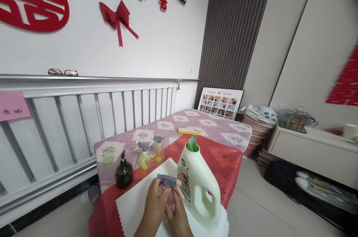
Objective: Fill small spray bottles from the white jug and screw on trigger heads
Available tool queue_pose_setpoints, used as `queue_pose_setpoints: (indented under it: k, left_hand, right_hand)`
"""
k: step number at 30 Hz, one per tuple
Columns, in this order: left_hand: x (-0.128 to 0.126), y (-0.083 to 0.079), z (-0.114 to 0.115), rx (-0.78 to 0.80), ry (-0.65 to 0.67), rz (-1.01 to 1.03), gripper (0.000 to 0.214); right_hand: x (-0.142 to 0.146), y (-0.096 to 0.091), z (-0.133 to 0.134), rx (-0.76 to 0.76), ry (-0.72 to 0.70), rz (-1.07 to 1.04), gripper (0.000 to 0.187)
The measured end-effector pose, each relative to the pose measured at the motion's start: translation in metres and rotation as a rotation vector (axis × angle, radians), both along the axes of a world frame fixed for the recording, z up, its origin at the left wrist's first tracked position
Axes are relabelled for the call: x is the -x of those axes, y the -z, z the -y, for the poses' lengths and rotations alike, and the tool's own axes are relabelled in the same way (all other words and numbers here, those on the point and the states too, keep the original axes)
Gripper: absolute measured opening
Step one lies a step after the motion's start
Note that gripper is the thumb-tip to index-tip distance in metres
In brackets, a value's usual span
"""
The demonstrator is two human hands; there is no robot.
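Note:
Both my hands are closed around a small spray bottle [168,181] with a grey head and a pinkish nozzle and trigger. My left hand [156,200] grips it from the left, just below the head. My right hand [176,207] holds it from the right, fingers near the neck. Most of the pinkish body is hidden by my fingers. Close to my right hand stands a large pale green jug [198,181] with a side handle and a green funnel-like piece [192,144] in its mouth. A white mat [137,203] lies under my hands.
To the left stand a dark green pump bottle [123,173] and two yellowish spray bottles [144,160], [159,151]. A yellow box [188,131] and a green dish [108,157] lie on the patterned tablecloth [208,122]. A red cloth [226,160] covers the near part; a radiator [120,114] runs behind.

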State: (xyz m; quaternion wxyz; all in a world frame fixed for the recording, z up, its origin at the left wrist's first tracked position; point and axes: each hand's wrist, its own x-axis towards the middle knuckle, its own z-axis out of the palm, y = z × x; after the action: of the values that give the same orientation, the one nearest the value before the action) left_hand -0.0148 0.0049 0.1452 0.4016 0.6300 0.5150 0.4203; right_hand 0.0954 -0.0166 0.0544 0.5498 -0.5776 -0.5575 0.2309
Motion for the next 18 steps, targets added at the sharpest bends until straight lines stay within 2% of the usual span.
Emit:
queue_pose_setpoints:
  k: [7,10,14,18]
  left_hand:
    - [0.011,-0.012,-0.002,0.007,0.133,0.061,0.020]
    - [0.010,-0.010,-0.002,0.020,0.151,0.082,0.025]
    - [0.010,0.008,0.004,0.051,0.126,0.098,0.049]
    - [0.018,0.043,0.008,0.119,0.113,0.130,0.069]
  right_hand:
    - [0.000,0.001,0.001,0.018,0.026,-0.014,0.054]
    - [-0.001,0.000,0.000,0.020,0.024,-0.009,0.055]
    - [-0.001,-0.004,0.000,0.011,0.029,-0.006,0.055]
    - [-0.003,-0.007,0.000,0.019,-0.014,-0.015,0.053]
